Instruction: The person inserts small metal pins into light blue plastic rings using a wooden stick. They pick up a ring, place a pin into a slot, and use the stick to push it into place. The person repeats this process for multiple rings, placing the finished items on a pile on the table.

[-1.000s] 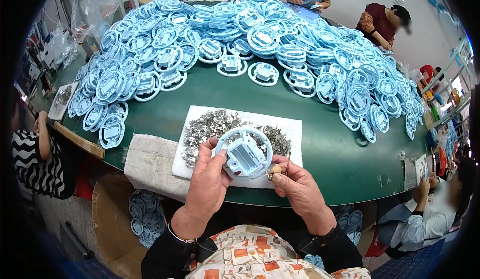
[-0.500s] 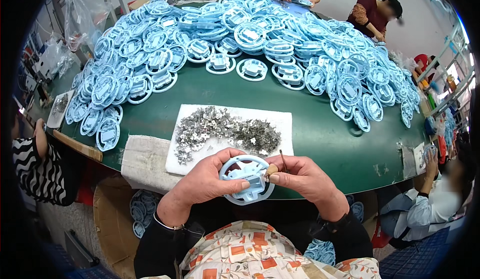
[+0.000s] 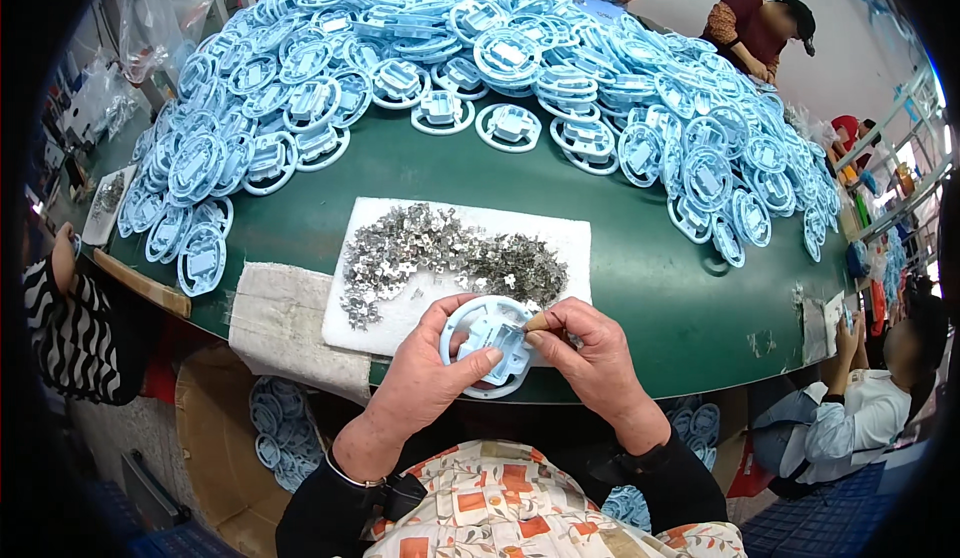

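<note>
My left hand (image 3: 432, 366) is closed around the left rim of a light blue plastic steering-wheel-shaped part (image 3: 488, 336), its thumb lying over the front. The part is tilted above the table's near edge, with its recessed middle facing up. My right hand (image 3: 592, 356) pinches at the part's upper right side, with a tan tip (image 3: 538, 322) at its fingers; what it grips is mostly hidden. Just beyond both hands, many small metal clips (image 3: 400, 248) lie heaped on a white foam board (image 3: 570, 238).
A large pile of similar blue parts (image 3: 505, 53) arcs across the green table (image 3: 680, 308). A whitish cloth pad (image 3: 290, 308) sits left of the board. Below stands a cardboard box (image 3: 215, 438) with more parts. Co-workers sit around, one at right (image 3: 850, 408).
The blue part has turned more upright and shifted slightly up. My right fingers have moved in over its upper right side, and the thin rod seen standing from them no longer shows. My view has shifted slightly.
</note>
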